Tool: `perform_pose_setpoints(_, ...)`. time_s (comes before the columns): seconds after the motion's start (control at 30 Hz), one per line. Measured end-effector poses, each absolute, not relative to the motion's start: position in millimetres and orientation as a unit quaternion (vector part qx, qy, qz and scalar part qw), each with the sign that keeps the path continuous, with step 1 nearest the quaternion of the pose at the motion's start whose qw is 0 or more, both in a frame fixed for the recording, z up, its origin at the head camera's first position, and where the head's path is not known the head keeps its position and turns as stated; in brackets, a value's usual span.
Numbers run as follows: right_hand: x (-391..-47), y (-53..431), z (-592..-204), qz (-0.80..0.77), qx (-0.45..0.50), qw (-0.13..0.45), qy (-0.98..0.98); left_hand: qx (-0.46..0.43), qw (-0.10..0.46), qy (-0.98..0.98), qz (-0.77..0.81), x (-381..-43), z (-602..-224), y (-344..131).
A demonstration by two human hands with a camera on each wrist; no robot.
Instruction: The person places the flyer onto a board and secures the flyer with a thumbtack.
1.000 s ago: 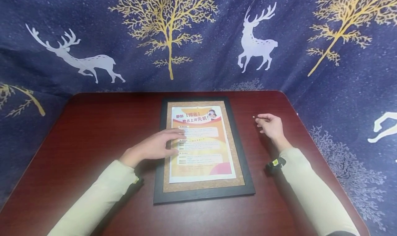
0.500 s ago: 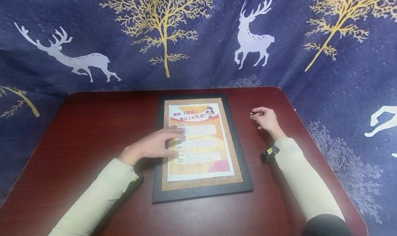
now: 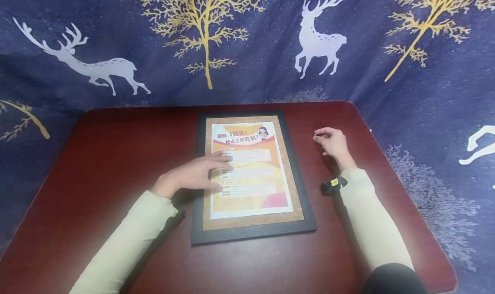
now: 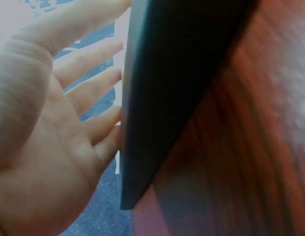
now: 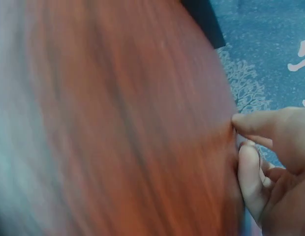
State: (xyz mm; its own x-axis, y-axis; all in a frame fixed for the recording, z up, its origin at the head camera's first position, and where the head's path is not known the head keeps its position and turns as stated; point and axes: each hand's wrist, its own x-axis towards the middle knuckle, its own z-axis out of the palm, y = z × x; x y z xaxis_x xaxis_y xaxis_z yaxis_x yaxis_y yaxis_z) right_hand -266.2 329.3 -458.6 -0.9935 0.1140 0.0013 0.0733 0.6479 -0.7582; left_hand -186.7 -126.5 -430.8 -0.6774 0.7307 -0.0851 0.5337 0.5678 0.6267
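From the head, a yellow-and-orange printed paper sheet [image 3: 251, 171] lies on a black-framed, tan cork board [image 3: 254, 224] on the dark red wooden counter [image 3: 123, 156].

From the left wrist, the left hand [image 4: 51, 130] has spread fingers, holding nothing; a bump could slide the board.

From the right wrist, the right hand [image 5: 288, 182] has fingers bent close. I can't tell if they pinch anything; a loose pinch could drop it.

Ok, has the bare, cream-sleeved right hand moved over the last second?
Yes, slightly: in the head view, the right hand has shifted left, its gap to the black rectangular frame now narrower.
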Motion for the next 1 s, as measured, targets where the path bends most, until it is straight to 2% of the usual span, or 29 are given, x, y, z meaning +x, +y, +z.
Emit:
perform_pose_setpoints(0.5,-267.5,328.1,-448.6,0.39,-0.057,0.045,-0.918,0.355,0.169,0.872,0.292,-193.0,-425.7,-123.7)
perform_pose_setpoints(1.0,-263.7,322.2,-454.4,0.401,-0.064,0.023,-0.914,0.356,0.174,0.87,0.294,-191.8,-433.5,-129.3)
